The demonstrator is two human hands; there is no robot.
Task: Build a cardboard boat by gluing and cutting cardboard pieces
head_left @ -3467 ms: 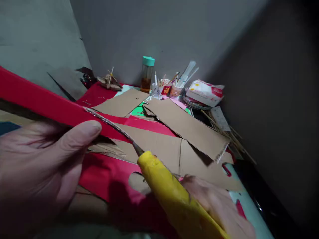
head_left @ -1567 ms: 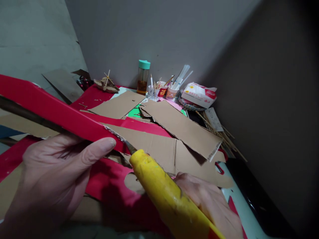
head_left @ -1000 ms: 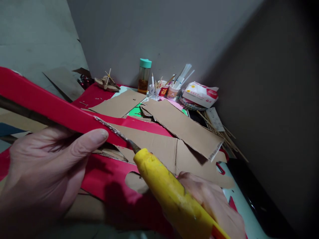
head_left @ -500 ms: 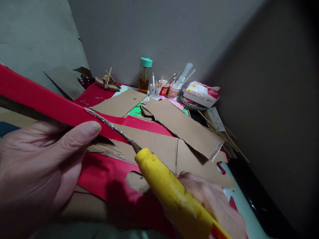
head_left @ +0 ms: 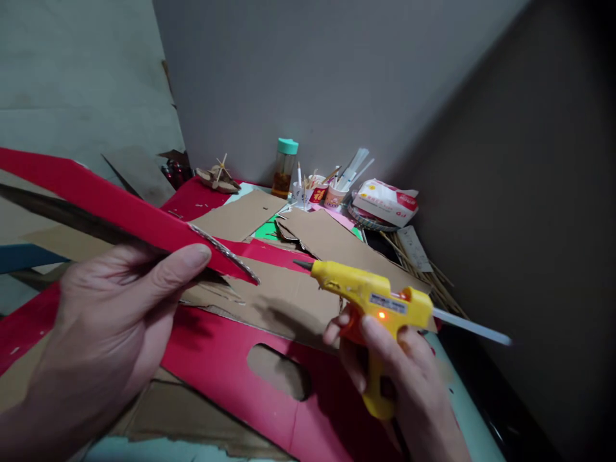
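Note:
My left hand (head_left: 120, 321) is closed on a red cardboard strip (head_left: 129, 215), its thumb on the near face. The strip's corrugated edge (head_left: 226, 253) faces right and looks shiny. In my right hand (head_left: 404, 378) is a yellow hot glue gun (head_left: 366, 289), with an orange light glowing on its side. A clear glue stick (head_left: 474, 326) juts from its back end. The nozzle points left and stands apart from the strip. Beneath both hands lies a red cardboard sheet (head_left: 231, 372) with an oval cutout.
Brown cardboard pieces (head_left: 351, 244) overlap across the table. Farther back are a bottle with a teal lid (head_left: 283, 167), paper cups (head_left: 335, 196) of sticks, a tissue pack (head_left: 385, 202) and a small cardboard boat (head_left: 219, 179). A grey wall (head_left: 337, 77) rises behind.
The glue gun has moved away from the strip's edge to the right and swung round to show its side. The strip stays in my left hand and appears slightly lower in view.

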